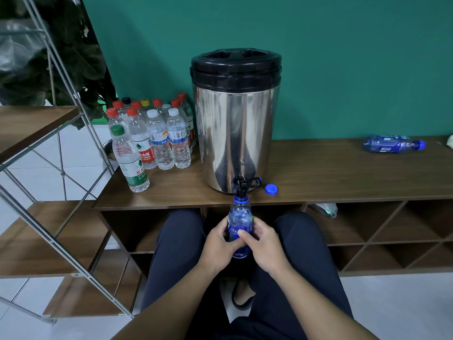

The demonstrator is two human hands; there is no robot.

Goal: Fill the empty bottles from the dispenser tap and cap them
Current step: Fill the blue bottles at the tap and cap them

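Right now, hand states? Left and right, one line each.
Left hand: fingers curled round the blue bottle, holding it under the tap.
Right hand: also gripping the blue bottle, thumb across its front.

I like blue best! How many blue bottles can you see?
2. One blue bottle is held by both hands under the dispenser tap; the other blue bottle lies on its side on the shelf top, far right.

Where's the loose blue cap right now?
In the head view, the blue cap lies on the wooden counter, just right of the dispenser tap.
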